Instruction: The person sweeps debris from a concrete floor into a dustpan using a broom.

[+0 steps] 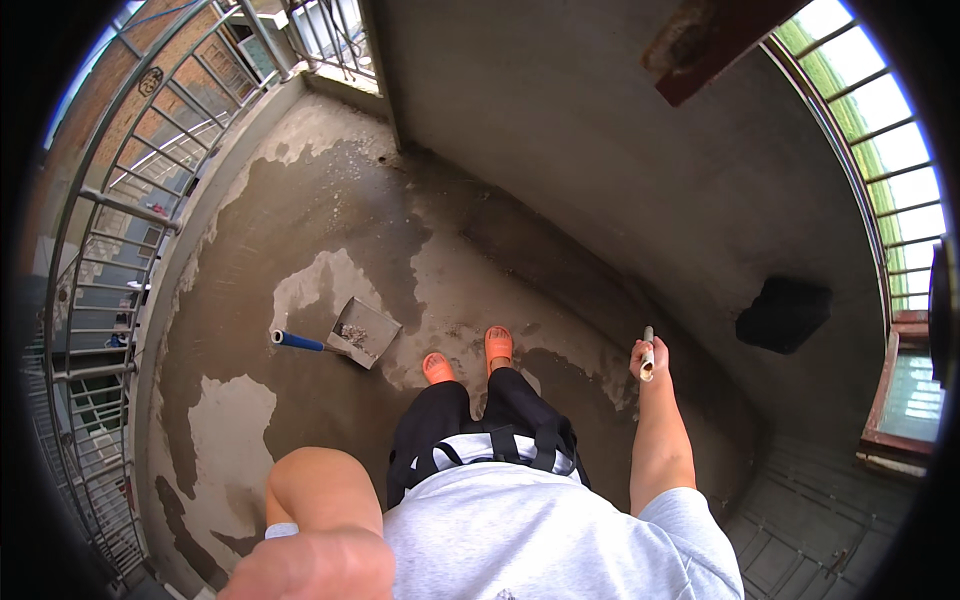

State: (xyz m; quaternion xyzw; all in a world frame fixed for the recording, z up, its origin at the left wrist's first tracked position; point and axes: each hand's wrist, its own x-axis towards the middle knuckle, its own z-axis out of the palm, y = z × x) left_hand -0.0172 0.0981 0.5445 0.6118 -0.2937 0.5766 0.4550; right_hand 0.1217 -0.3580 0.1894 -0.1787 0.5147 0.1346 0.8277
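My right hand (660,356) is closed around a thin, pale pole (648,341), seen almost end-on. Its hollow near end points up towards me, and its far end cannot be made out. Close to the camera at the bottom left is my left hand (319,562), blurred, with the arm bent; its fingers are cut off by the frame. On the floor ahead and left of my feet sits a metal dustpan (385,324) with bits of debris (354,335) in it. Its blue handle (300,341) sticks out to the left.
Metal railings (112,281) run along the left above a low concrete kerb (154,315). A plastered wall (570,135) rises at the right, with a black patch (784,315). The concrete floor (457,270) has wet areas. Orange slippers (498,345) are on my feet. A window sash (907,394) juts out at right.
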